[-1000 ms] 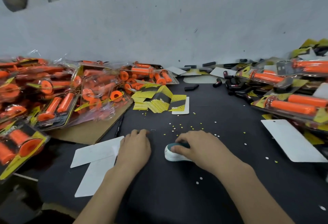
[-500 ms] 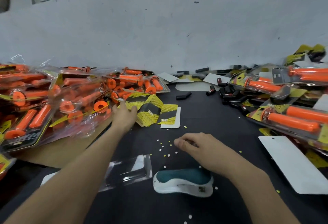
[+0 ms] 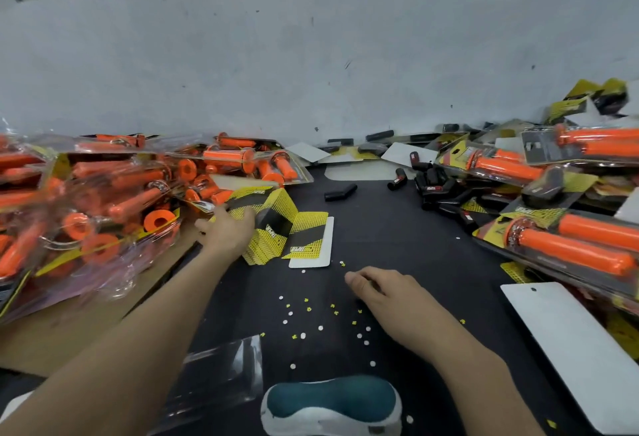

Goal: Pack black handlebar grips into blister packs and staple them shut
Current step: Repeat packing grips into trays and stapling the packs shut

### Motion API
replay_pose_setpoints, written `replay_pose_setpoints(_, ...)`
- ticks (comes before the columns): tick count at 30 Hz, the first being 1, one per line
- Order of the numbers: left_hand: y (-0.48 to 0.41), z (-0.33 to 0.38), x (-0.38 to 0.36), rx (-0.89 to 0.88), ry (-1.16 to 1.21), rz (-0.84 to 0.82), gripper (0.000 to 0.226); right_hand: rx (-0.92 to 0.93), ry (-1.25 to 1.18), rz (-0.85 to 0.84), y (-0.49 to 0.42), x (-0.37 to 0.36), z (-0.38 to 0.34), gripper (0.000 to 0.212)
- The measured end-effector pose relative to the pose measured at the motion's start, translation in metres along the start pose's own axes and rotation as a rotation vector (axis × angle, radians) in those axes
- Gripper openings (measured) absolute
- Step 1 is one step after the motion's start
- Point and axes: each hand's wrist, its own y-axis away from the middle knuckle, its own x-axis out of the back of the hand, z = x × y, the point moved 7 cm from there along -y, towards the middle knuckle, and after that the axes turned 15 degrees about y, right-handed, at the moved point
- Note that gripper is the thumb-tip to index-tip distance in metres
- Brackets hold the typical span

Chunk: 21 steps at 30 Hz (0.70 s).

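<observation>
A black grip (image 3: 340,191) lies (sideways) beyond the clear blister pack (image 3: 221,370).

The black worktop (image 3: 397,245) carries fanned yellow-and-black cards (image 3: 294,228) mid-left, scattered paper dots (image 3: 321,327) in the middle, a clear blister (image 3: 221,373) beside a teal-and-white tool (image 3: 332,404) nearest, a white card (image 3: 570,342) at right and loose black grips (image 3: 340,191) farther back.

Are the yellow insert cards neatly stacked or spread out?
Spread out: the yellow insert cards lie fanned and overlapping on the black table, the left hand touching them.
</observation>
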Motion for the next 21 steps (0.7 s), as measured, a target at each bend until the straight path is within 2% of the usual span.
replay_pose_setpoints(3, 0.007, 0.013, 0.001, -0.03, -0.055, -0.041, 0.069, 0.0, -0.013, 0.001, -0.001, -0.002, -0.004, 0.044)
replay_pose_setpoints(7, 0.028, 0.048, 0.013, -0.197, -0.321, 0.097, 0.062, -0.024, -0.01, 0.043, 0.002, -0.004, -0.004, 0.042)
replay_pose_setpoints(8, 0.032, 0.06, 0.016, -0.271, -0.397, 0.154, 0.058, -0.03, 0.008, 0.056, 0.003, -0.003, -0.004, 0.04)
replay_pose_setpoints(10, 0.039, 0.093, 0.016, -0.535, -0.502, 0.228, 0.048, -0.022, 0.074, 0.068, -0.005, 0.003, -0.005, 0.037)
replay_pose_setpoints(12, 0.04, 0.126, -0.008, -0.84, -0.558, 0.123, 0.037, -0.015, 0.095, 0.083, -0.025, 0.011, -0.008, 0.036)
replay_pose_setpoints(13, 0.038, 0.137, -0.029, -0.927, -0.589, -0.02, 0.034, -0.024, 0.05, 0.096, -0.039, 0.015, -0.008, 0.034)
replay_pose_setpoints(14, 0.031, 0.141, -0.053, -0.915, -0.612, -0.184, 0.035, -0.042, -0.028, 0.107, -0.053, 0.017, -0.006, 0.033)
replay_pose_setpoints(15, 0.022, 0.139, -0.078, -0.832, -0.67, -0.326, 0.035, -0.066, -0.102, 0.116, -0.067, 0.017, -0.004, 0.031)
replay_pose_setpoints(17, -0.003, 0.122, -0.121, -0.631, -0.872, -0.469, 0.033, -0.119, -0.19, 0.141, -0.092, 0.011, 0.006, 0.028)
replay_pose_setpoints(19, -0.037, 0.105, -0.141, -0.508, -1.082, -0.504, 0.035, -0.159, -0.219, 0.212, -0.109, 0.009, 0.02, 0.028)
replay_pose_setpoints(21, -0.077, 0.102, -0.132, -0.413, -1.141, -0.43, 0.04, -0.176, -0.272, 0.274, -0.121, 0.009, 0.031, 0.028)
